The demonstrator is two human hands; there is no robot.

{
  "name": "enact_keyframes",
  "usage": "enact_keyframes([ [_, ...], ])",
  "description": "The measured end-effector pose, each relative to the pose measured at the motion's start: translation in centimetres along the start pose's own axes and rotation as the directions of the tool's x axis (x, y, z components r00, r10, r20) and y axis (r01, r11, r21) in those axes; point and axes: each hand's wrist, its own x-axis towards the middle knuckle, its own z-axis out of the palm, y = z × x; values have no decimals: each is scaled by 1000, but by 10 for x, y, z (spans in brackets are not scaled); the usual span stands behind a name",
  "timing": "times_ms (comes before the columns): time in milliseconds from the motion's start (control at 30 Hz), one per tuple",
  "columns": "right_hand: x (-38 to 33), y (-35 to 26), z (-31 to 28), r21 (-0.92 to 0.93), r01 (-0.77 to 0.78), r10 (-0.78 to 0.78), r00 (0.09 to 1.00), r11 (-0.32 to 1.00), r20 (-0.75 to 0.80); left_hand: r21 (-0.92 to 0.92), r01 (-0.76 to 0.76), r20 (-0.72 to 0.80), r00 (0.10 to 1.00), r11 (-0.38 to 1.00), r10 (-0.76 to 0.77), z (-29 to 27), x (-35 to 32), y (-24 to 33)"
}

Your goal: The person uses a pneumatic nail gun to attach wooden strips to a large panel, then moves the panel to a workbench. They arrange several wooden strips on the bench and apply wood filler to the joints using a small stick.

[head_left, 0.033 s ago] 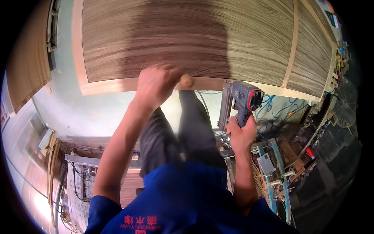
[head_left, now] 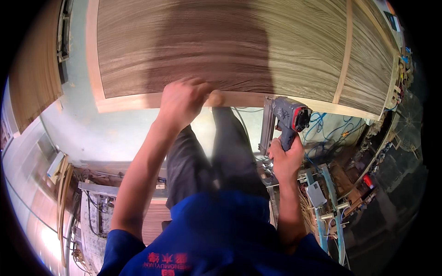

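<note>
My left hand (head_left: 184,99) is closed at the front edge of a large wood-grain panel (head_left: 221,55) with pale wooden edging. From its thumb side sticks the rounded end of a wooden handle (head_left: 215,98), slightly blurred; the rest of the tool is hidden. My right hand (head_left: 287,161) is wrapped round the grip of a grey and black nail gun (head_left: 290,115) with a red ring at its end. The nail gun is upright at the panel's front edge, to the right of my left hand.
Blue hoses (head_left: 322,126) lie in loops beyond the nail gun. Another brown panel (head_left: 34,69) stands at the left. Wood strips (head_left: 64,198) lean at lower left, and a cluttered rack (head_left: 322,202) is at lower right.
The wooden handle's end has shifted slightly left and blurred, and my left hand has moved a little with it. My right hand and the nail gun have hardly moved.
</note>
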Motion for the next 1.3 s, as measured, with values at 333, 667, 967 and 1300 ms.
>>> enact_keyframes([
  [333, 55, -19, -91, -148, 18, -4, 995, 989, 96, 48, 11, -256, 967, 999, 2, -48, 80, 14],
  [667, 170, -149, -58, 12, 54, -54, 998, 998, 43, 150, -27, -413, 907, 988, 87, -117, 333, -55],
  [967, 284, -258, -5, 84, 90, -93, 995, 992, 31, 135, -205, -329, 914, 970, 239, -136, 446, -96],
  [1300, 360, -317, 34, 113, 102, -101, 995, 988, -10, 143, -262, -439, 848, 955, 298, -117, 439, -95],
])
